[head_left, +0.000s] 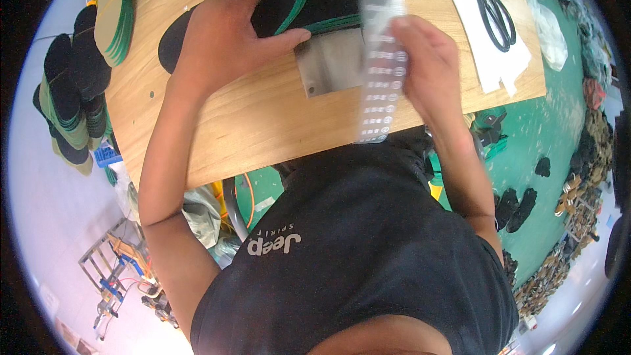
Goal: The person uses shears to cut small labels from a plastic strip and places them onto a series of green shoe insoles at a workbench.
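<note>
My left hand [227, 33] grips a stack of black insoles with green edges [296, 0], pressing it against a grey metal plate [332, 66] on the wooden table [250, 125]. My right hand [427, 66] holds a long clear strip of small round stickers [380, 72], blurred by motion, which hangs over the plate and the table's front edge. The fingertips of both hands are close together at the plate.
Black scissors [493, 10] lie on white paper strips [493, 52] at the table's right. A fanned pile of tan and green insoles [117, 13] sits at the left corner. More black insoles [72, 98] are stacked beside the table; dark scraps litter the green floor [545, 158].
</note>
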### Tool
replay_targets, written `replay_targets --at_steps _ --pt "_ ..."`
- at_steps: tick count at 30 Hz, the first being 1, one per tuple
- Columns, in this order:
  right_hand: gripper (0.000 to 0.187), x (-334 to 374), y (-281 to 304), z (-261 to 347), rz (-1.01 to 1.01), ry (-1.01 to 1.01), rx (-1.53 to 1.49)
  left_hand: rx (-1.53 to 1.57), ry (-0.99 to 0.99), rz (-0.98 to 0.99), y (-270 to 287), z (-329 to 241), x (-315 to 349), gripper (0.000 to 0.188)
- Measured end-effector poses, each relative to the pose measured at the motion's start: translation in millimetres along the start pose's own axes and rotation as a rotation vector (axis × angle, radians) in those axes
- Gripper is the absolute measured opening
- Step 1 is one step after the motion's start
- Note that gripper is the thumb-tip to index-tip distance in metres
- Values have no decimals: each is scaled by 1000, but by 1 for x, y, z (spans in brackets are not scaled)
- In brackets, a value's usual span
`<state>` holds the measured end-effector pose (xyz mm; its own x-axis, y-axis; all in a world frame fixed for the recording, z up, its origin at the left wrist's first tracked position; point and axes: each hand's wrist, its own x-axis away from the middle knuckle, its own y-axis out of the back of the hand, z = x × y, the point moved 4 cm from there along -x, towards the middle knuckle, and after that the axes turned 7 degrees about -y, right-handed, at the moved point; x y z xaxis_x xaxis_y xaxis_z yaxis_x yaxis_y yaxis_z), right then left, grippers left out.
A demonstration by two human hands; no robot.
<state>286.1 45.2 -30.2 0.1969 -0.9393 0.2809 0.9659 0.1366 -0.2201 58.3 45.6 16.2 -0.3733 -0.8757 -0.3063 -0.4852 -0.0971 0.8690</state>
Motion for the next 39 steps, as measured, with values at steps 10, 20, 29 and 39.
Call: replay_targets --at_steps 10,20,29,39 --pt "20 -18 -9 -5 168 -266 -2 638 284 -407 16 37 13 17" --pt "22 -16 -15 1 146 -239 84 594 232 -317 12 39 15 17" --pt "24 -19 -14 -4 91 -203 123 368 293 -50 1 34 13 30" --pt "22 -5 3 -6 -15 -45 110 47 -99 -102 -1 6 2 52"
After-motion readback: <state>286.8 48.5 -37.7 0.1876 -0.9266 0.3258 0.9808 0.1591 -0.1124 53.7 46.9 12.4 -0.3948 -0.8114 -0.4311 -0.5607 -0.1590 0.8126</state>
